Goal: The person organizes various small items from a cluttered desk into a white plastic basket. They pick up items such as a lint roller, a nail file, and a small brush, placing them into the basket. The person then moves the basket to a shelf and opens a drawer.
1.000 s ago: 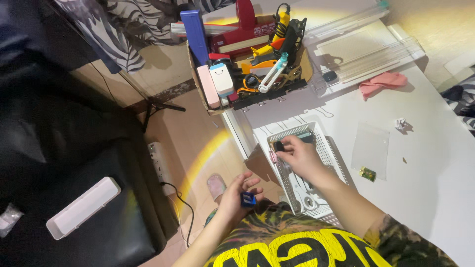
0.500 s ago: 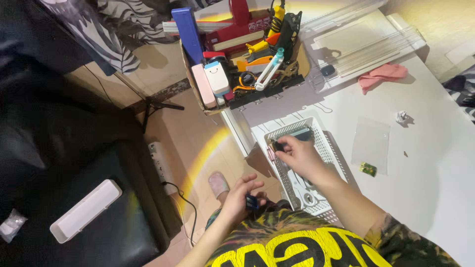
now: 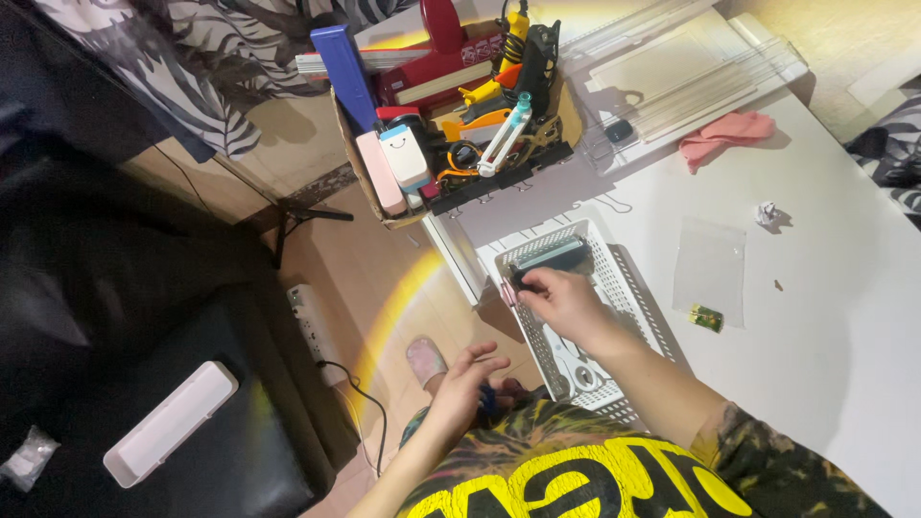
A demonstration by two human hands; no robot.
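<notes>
My right hand (image 3: 566,305) reaches into a white slotted basket (image 3: 628,288) on the white table and pinches a small dark object (image 3: 519,280) at the basket's left rim. A dark green flat piece (image 3: 556,255) lies at the basket's far end, and a white part (image 3: 580,374) lies near its front. My left hand (image 3: 460,384) hangs low over my lap beside the table, fingers loosely spread, with a small blue object (image 3: 488,400) under the palm. Most of the blue object is hidden.
A cardboard box (image 3: 357,153) crammed with tools stands at the table's far left corner. On the table lie a clear plastic bag (image 3: 708,269), a pink cloth (image 3: 724,139), a paper ball (image 3: 766,213) and a small green piece (image 3: 707,317). A power strip (image 3: 309,317) lies on the floor.
My left hand has dropped from in front of me toward my lap and its fingers have spread. My right hand stays at the basket's left rim.
</notes>
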